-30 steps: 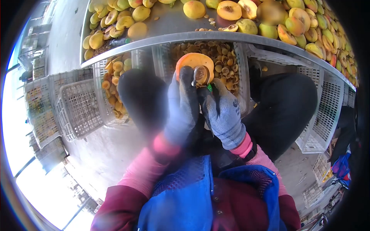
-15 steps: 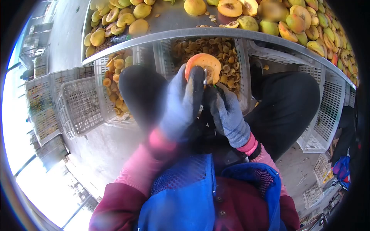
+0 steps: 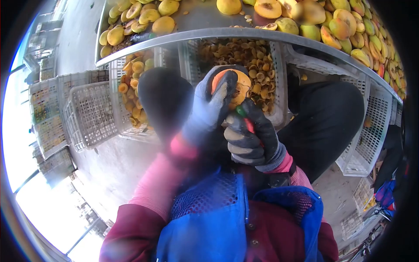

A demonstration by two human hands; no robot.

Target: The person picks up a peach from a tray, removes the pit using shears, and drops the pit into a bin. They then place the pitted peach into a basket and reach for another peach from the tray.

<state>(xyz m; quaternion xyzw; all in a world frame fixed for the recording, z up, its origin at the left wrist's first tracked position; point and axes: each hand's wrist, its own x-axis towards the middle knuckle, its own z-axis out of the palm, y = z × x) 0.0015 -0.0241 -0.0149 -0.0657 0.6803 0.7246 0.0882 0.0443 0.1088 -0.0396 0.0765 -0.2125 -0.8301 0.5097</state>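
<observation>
My left hand [image 3: 211,98], in a grey glove with dark fingers, is wrapped round an orange peach half [image 3: 241,89], its cut face up with a brown hollow in it. Against the fruit's lower right edge is my right hand [image 3: 253,137], closed on a tool with a green and red handle [image 3: 249,125]. The tool's working end is hidden at the fruit. Both hands are over my lap, in front of a crate [image 3: 279,83] of small hollowed fruit pieces.
A metal table [image 3: 196,19] with a raised rim bears many whole and halved peaches. Left of my knee stands a crate of peach halves [image 3: 134,94], beside an upright plastic crate [image 3: 92,114]. More crates [image 3: 371,131] stand at right. A person's dark-clothed leg [image 3: 387,161] shows far right.
My right hand has turned and now shows its curled fingers round the handle. The metal tool end seen earlier is now hidden. My left hand still holds the fruit, now more tightly covered by fingers.
</observation>
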